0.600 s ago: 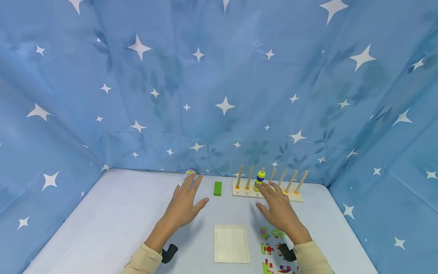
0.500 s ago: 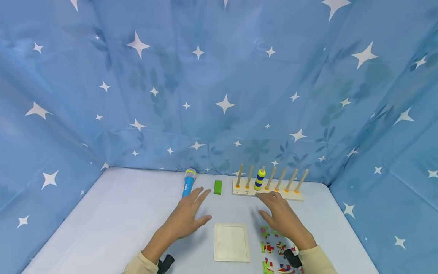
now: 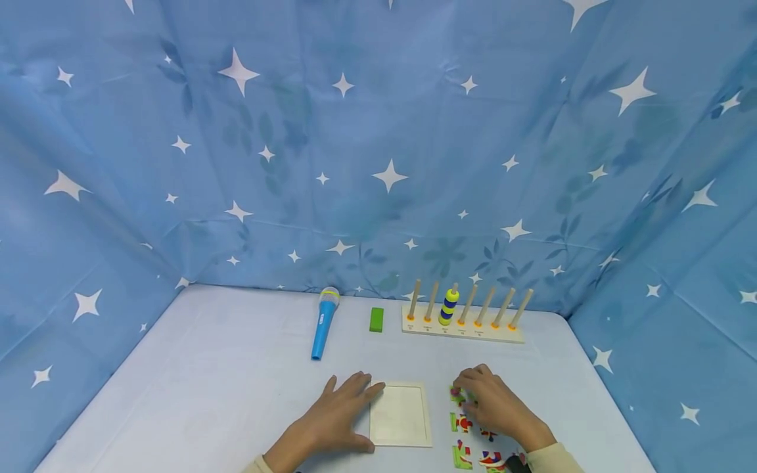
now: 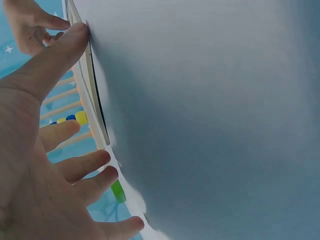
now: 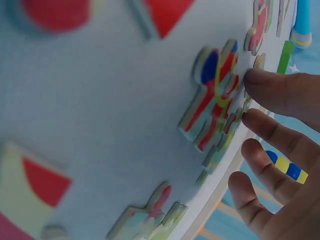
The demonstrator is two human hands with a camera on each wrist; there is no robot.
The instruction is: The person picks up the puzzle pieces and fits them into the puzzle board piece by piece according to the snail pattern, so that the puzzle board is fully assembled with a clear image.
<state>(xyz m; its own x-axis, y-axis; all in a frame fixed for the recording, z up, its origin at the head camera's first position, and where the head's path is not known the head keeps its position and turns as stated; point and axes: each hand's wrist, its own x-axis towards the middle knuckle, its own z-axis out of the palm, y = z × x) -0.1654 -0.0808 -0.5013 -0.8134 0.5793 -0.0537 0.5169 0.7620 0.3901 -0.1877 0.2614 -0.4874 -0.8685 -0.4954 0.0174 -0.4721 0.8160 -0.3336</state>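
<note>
My left hand (image 3: 334, 417) is at the left side of a shallow cream puzzle tray (image 3: 402, 417), its fingers spread and the thumb by the near left corner. The left wrist view shows the thumb tip over the tray's edge (image 4: 93, 95). To the right of the tray lie several colourful jigsaw pieces (image 3: 462, 455), over which my right hand (image 3: 499, 407) is lowered. Its fingertips are right at the far left piece (image 3: 455, 393). In the right wrist view a gap shows between thumb (image 5: 267, 87) and index finger, beside a red and blue piece (image 5: 215, 95).
Behind stand a blue toy microphone (image 3: 322, 328), a green block (image 3: 376, 320) and a wooden peg rack (image 3: 503, 334) with yellow and blue beads (image 3: 449, 305) on one peg. A blue star-patterned curtain (image 3: 378, 131) hangs around the white table (image 3: 177, 381).
Both hands have come down and back toward me, the left to the tray, the right onto the jigsaw pieces. The microphone and peg rack are now uncovered.
</note>
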